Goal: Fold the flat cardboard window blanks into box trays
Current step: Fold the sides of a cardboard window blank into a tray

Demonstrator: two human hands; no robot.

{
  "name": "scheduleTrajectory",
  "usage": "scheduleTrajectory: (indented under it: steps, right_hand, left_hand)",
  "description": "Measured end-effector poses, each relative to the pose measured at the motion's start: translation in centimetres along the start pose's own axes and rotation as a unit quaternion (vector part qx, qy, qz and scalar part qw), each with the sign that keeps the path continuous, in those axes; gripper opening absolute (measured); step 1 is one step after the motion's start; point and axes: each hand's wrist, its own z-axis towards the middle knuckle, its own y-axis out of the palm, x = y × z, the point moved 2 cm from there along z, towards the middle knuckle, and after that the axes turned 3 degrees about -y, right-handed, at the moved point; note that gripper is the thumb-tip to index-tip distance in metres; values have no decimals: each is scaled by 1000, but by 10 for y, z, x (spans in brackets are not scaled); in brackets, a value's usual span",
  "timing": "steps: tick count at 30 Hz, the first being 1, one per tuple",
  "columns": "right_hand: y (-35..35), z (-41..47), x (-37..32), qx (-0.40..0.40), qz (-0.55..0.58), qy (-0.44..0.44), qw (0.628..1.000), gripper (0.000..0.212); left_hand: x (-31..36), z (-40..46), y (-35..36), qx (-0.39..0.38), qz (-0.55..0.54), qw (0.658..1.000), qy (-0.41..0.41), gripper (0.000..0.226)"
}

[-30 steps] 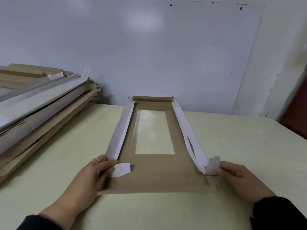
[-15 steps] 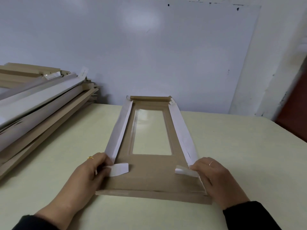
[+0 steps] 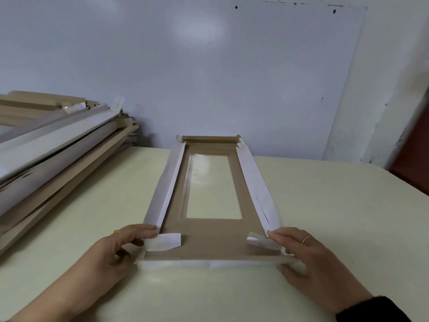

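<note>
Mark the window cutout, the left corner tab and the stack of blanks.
window cutout (image 3: 213,185), head view: middle of the clear pane.
left corner tab (image 3: 166,241), head view: white face of the tab folded inward.
stack of blanks (image 3: 58,145), head view: long white side of an upper blank.

We saw a pale, cream-coloured counter (image 3: 325,205) that ran back to a wall, and against that wall stood a large whitish board (image 3: 185,66) with a soft patch of glare near its top and a few dark dots along its upper edge. To the right of the board we made out a strip of white painted wall (image 3: 383,101), chipped and scuffed along one line, and beyond it, at the right edge of the view, a dark reddish-brown surface (image 3: 415,163) that we could not identify.
</note>
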Motion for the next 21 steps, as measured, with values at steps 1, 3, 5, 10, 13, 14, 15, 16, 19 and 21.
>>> scheduleTrajectory:
  steps: [1, 3, 5, 10, 13, 14, 15, 16, 19, 21]
  right_hand:
    - [-1, 2, -1, 13, 34, 12, 999, 51]
    - [-1, 7, 0, 37, 126, 76, 988, 32]
    - [4, 10, 3, 43, 213, 135, 967, 26]
    - [10, 19, 10, 82, 272, 201, 937, 30]
    - [13, 21, 13, 111, 318, 234, 912, 38]
    - [14, 21, 15, 118, 321, 239, 909, 41]
    - [15, 21, 15, 126, 315, 244, 908, 44]
    - [17, 20, 15, 133, 305, 246, 910, 46]
    - [16, 20, 13, 134, 259, 225, 930, 48]
    - [16, 19, 10, 112, 221, 194, 949, 45]
  left_hand:
    - [-2, 0, -1, -12, -1, 1000, 2, 91]
    - [-4, -1, -1, -31, 1, 1000, 3, 84]
    - [-2, 0, 1, -29, -12, 999, -7, 69]
    - [13, 10, 7, 71, -40, 996, -21, 27]
    - [12, 14, 9, 80, -78, 993, -44, 31]
    - [11, 14, 10, 78, -84, 992, -53, 27]
    - [11, 15, 10, 78, -86, 991, -60, 23]
    - [11, 16, 12, 83, -90, 990, -64, 18]
    - [10, 16, 16, 116, -102, 986, -69, 27]
    - [11, 14, 17, 131, -83, 986, -62, 39]
